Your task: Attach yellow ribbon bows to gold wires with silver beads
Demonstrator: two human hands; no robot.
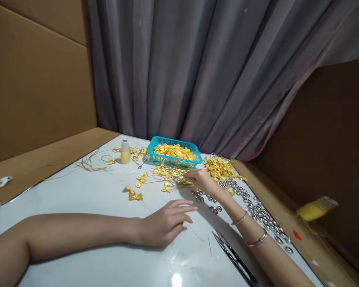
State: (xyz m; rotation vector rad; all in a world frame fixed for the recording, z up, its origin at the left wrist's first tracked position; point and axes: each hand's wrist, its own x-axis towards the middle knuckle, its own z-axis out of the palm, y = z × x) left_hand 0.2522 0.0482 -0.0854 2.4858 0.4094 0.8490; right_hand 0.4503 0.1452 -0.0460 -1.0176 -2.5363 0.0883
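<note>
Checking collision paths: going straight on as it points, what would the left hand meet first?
The left hand would probably meet the small cluster of silver rings first, just short of the right forearm. Height above the table is unclear, so it might pass over them.

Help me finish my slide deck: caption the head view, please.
Right hand at gold strands in front of a blue basket of yellow bows; left hand open over the white table.

One basket (179, 162), tabletop's twelve o'clock; one upright bottle (125, 154), eleven; one black tool (235, 257), four; strands (178, 172), bows (217, 167), rings (259, 213): uncountable.
</note>
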